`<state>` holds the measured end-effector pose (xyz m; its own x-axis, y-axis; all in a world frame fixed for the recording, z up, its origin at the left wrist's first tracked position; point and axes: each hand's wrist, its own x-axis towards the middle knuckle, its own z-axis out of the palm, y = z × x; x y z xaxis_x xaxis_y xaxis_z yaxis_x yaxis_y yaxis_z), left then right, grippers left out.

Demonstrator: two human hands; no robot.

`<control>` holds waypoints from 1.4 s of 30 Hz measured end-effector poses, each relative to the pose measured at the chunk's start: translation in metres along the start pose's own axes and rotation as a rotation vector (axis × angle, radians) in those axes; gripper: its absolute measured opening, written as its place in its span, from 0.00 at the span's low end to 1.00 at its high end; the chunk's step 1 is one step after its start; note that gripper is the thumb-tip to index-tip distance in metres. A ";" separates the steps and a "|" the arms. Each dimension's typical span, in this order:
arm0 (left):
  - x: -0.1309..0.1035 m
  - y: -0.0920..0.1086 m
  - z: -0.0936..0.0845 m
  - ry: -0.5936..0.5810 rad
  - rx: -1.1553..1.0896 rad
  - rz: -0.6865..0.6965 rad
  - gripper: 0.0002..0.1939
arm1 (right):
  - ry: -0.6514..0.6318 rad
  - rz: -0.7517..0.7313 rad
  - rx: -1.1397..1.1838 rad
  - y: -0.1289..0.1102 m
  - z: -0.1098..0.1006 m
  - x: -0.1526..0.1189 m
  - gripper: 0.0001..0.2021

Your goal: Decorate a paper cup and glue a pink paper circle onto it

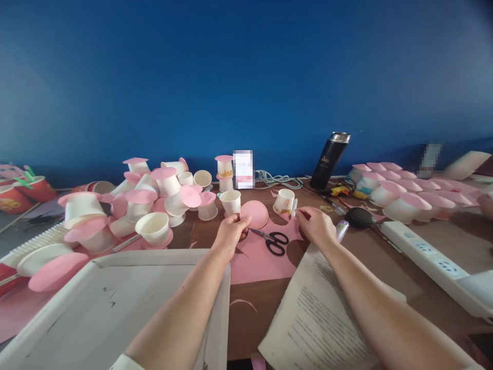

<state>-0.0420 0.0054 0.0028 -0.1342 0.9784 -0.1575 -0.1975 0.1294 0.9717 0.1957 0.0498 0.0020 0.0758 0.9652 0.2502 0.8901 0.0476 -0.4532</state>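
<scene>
Between the thumb and fingers of my left hand [233,232] is a round pink paper disc [254,214]. A white paper cup [230,202] stands just behind it. My right hand [315,224] is at the centre right, its fingers bent together beside a small white piece [295,206]; whether it grips that piece is unclear. A paper cup with a printed pattern [284,201] stands left of those fingertips. Black-handled scissors [277,243] lie on a cut pink sheet [256,264] between my hands.
Many paper cups with pink discs [141,204] crowd the left; more stand in rows [408,201] at the right. A white tray [228,308], printed paper [316,321], a power strip [435,262], a black bottle [327,163] and a cable [277,180] are around.
</scene>
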 end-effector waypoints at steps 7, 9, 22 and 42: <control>0.002 -0.003 -0.001 -0.016 0.020 0.017 0.15 | 0.123 0.043 -0.340 -0.006 -0.027 -0.004 0.17; 0.003 -0.003 -0.001 -0.008 0.045 0.021 0.15 | 0.037 0.132 -0.349 -0.004 -0.032 -0.003 0.19; -0.001 -0.001 0.000 -0.003 0.088 0.017 0.16 | -0.160 -0.028 -0.372 0.006 -0.016 -0.006 0.26; 0.001 0.002 -0.007 -0.105 0.236 -0.030 0.13 | -0.650 -0.029 0.889 -0.036 -0.037 -0.029 0.14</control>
<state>-0.0490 0.0053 0.0031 -0.0272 0.9833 -0.1797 0.0341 0.1806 0.9830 0.1776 0.0108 0.0428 -0.4228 0.8997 -0.1089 0.2269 -0.0112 -0.9739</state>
